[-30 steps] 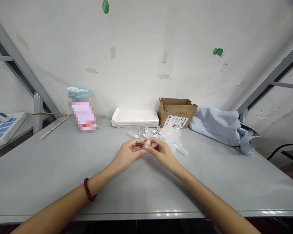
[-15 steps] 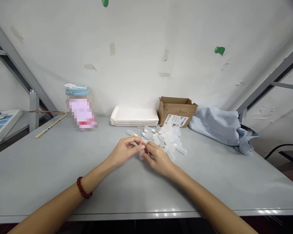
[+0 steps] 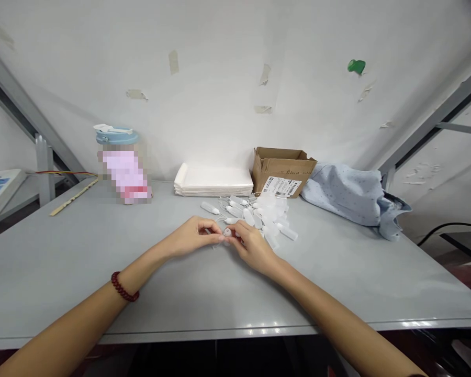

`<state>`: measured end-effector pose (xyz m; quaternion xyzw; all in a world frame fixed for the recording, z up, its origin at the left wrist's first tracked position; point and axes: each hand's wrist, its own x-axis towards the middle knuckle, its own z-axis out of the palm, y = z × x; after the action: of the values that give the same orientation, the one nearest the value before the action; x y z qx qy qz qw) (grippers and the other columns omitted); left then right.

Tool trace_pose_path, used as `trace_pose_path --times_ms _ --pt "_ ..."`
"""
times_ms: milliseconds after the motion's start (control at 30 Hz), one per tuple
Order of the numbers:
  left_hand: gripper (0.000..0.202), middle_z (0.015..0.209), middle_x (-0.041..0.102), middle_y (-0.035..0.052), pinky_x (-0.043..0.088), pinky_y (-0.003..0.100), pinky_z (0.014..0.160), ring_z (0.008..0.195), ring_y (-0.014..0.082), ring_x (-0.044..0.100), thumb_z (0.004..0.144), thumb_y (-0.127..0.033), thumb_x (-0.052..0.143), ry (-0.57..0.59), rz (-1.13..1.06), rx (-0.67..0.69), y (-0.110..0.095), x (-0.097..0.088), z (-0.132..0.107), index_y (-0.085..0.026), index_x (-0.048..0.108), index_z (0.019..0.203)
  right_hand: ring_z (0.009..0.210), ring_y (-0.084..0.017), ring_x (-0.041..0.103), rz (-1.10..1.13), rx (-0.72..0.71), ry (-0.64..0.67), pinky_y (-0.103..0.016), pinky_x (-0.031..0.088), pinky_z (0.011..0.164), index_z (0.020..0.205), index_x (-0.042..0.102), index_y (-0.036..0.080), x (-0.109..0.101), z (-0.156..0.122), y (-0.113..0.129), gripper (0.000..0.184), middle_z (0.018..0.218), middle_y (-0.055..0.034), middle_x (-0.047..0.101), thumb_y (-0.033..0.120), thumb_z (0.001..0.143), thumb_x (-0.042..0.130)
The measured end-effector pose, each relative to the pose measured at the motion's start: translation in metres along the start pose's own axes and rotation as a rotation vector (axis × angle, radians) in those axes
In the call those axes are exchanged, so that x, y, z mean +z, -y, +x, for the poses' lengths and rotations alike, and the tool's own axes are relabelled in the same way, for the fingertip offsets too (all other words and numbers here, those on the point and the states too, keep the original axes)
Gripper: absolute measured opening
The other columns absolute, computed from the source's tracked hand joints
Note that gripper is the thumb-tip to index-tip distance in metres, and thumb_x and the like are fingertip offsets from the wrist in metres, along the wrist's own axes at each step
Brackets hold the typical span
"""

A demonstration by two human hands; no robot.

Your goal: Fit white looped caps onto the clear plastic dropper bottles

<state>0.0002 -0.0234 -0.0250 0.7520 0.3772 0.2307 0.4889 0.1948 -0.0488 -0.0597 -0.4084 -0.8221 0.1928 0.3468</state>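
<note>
My right hand pinches a small, round white plastic piece between thumb and forefinger, just above the table. Thumb and fingertips of my left hand are pressed together at the piece's left side; what sits between them is too small to make out. Right behind both hands lies a loose pile of translucent white plastic tubes with thin white strings. One such tube lies apart at the pile's left edge. My right fingers partly cover the pile's near side.
On the grey table, a stack of white folded sheets and an open cardboard box stand against the wall. Blue cloth lies at right. A blue-lidded container stands left, behind a blurred pink thing, near a thin strip.
My left hand has shifted slightly left, and the round white piece now shows between the fingertips. The whole view has moved a little, with the background appearing higher.
</note>
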Motion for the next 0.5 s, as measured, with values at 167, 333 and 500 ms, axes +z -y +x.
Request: trace_pose_path --times_ms 167,333,500 --pt "0.021 0.073 0.062 0.001 0.044 0.026 0.069 0.072 0.0142 0.056 0.071 -0.034 0.07 -0.035 -0.182 -0.058 0.007 0.009 0.005 -0.015 0.061 0.072 0.069 -0.015 0.049 0.022 -0.002 -0.002 -0.027 0.04 0.064 0.094 0.055 0.016 -0.001 0.002 -0.001 0.011 0.078 -0.0029 0.052 0.012 0.086 0.049" --pt "0.026 0.068 0.061 -0.0011 0.044 0.026 0.066 0.066 0.0124 0.057 0.068 -0.031 0.073 -0.045 -0.291 -0.092 0.011 0.012 0.007 -0.015 0.059 0.083 0.07 -0.014 0.049 0.07 0.013 0.051 -0.027 0.04 0.065 0.093 0.056 0.016 -0.005 0.002 0.0 0.014 0.078 -0.0025 0.053 0.009 0.084 0.048" --pt "0.028 0.07 0.063 0.0002 0.044 0.026 0.066 0.067 0.0132 0.058 0.067 -0.031 0.073 -0.064 -0.259 -0.106 0.012 0.011 0.008 -0.014 0.06 0.085 0.067 -0.014 0.049 0.126 0.095 0.1 -0.028 0.041 0.063 0.109 0.049 0.014 -0.008 0.0 0.005 0.023 0.082 -0.0025 0.053 0.018 0.086 0.05"
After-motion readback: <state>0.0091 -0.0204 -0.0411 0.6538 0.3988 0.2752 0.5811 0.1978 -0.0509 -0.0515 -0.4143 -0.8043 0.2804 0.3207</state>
